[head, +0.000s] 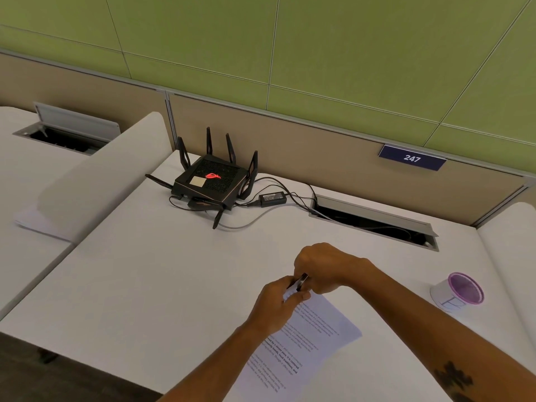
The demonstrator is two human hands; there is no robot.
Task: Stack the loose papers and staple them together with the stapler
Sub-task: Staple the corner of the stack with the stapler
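We see the stack of printed papers (304, 343) lying on a white desk (145, 271), its far top corner lifted between two bare hands near the desk's right-centre. A small dark stapler (301, 281) sits at that corner, mostly hidden by fingers, so we cannot tell whether its jaws are pressed closed. The right hand (322, 268) comes over from the far side, its fingers curled down around the stapler. The left hand (275, 306) meets it from the near side, thumb and fingers pinching the corner of the papers just beneath the stapler. Both forearms reach in from the near right edge; the right forearm carries a dark tattoo (452, 378).

To the right, well apart from the hands, stands a purple mesh cup (461, 291) wrapped in white paper. At the far side of the desk we find a black router (211, 181) with raised antennas and a glowing red logo, a power adapter (272, 198) just beside it, and cables running into an open cable tray (374, 221). Behind runs a tan partition (290, 140) bearing a blue plate marked 247 (412, 158), under green wall panels (319, 47). A curved white divider (98, 181) separates a neighbouring desk on the left.
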